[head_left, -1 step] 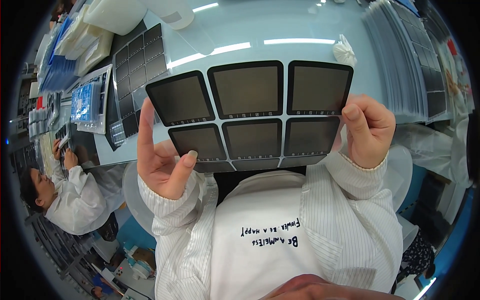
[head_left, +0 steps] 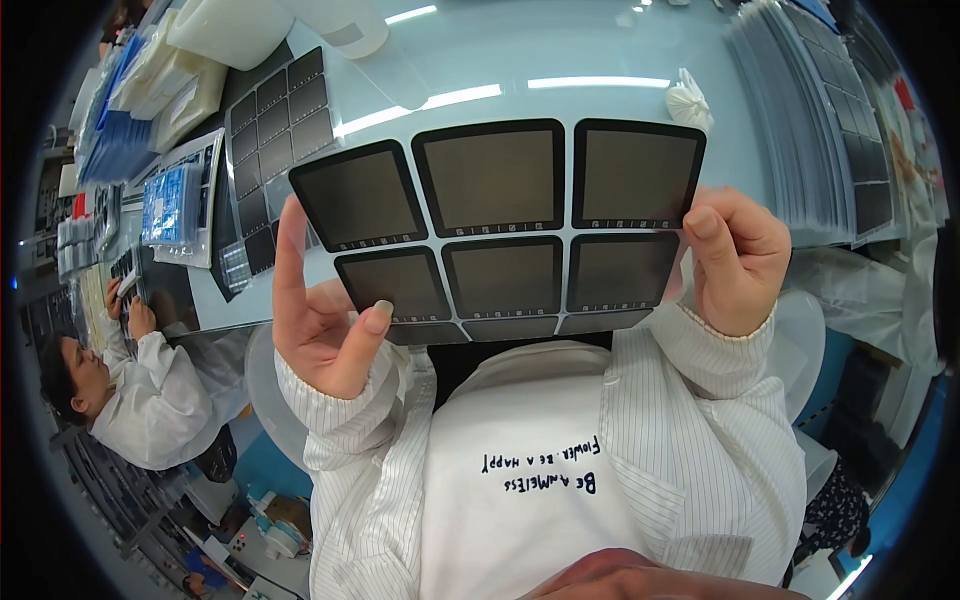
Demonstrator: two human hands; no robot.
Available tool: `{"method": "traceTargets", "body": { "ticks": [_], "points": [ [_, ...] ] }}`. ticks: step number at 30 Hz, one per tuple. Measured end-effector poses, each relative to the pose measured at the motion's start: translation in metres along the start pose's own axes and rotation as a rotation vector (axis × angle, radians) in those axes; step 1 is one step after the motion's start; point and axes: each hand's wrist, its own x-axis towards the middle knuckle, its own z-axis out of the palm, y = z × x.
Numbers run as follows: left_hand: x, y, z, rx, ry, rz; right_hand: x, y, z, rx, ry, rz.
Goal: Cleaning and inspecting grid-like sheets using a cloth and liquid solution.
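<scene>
Between my hands is a clear sheet carrying several dark rounded rectangular panels, each with a row of small icons along its lower edge. It is held up above the near table edge, tilted so its lowest row of panels is foreshortened. My left hand grips the left edge, thumb over the front near a lower panel and index finger stretched up along the side. My right hand pinches the right edge between thumb and bent fingers. The fingertips behind the sheet are partly hidden.
A tall stack of similar panel sheets stands at the right. Another panel sheet lies at the left, near blue-wrapped packs and a white roll. A crumpled white wad rests beyond. A co-worker sits at the left.
The held sheet has shifted very slightly to the left and up. Both hands keep nearly the same place and grip.
</scene>
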Motion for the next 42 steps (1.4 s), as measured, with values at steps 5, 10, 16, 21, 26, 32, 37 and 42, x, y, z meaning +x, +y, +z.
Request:
{"method": "traceTargets", "body": {
  "ticks": [5, 10, 16, 21, 26, 32, 37, 42],
  "points": [
    [0.004, 0.000, -0.005, -0.032, -0.041, 0.057, 0.002, -0.002, 0.007, 0.057, 0.009, 0.015],
    [0.003, -0.001, -0.001, -0.055, 0.017, 0.021, 0.004, 0.005, 0.009, 0.188, 0.021, 0.059],
    [0.011, -0.007, 0.002, -0.015, -0.095, 0.031, 0.002, 0.015, 0.012, 0.603, -0.140, 0.484],
    [0.014, -0.026, -0.003, 0.000, -0.121, 0.021, 0.003, 0.010, 0.024, 0.834, -0.068, 0.693],
    [0.009, -0.022, -0.011, 0.052, -0.072, -0.073, -0.001, 0.001, 0.031, 0.221, -0.038, 0.165],
    [0.010, -0.023, -0.003, -0.023, -0.035, -0.063, -0.001, 0.015, 0.025, 0.307, -0.117, 0.030],
    [0.008, -0.018, -0.003, 0.065, 0.098, -0.192, -0.002, 0.020, 0.028, 0.120, -0.172, -0.092],
    [0.019, -0.006, 0.023, 0.677, 0.157, 0.060, -0.005, 0.011, 0.024, -0.258, -0.388, 0.243]
  ]
}}
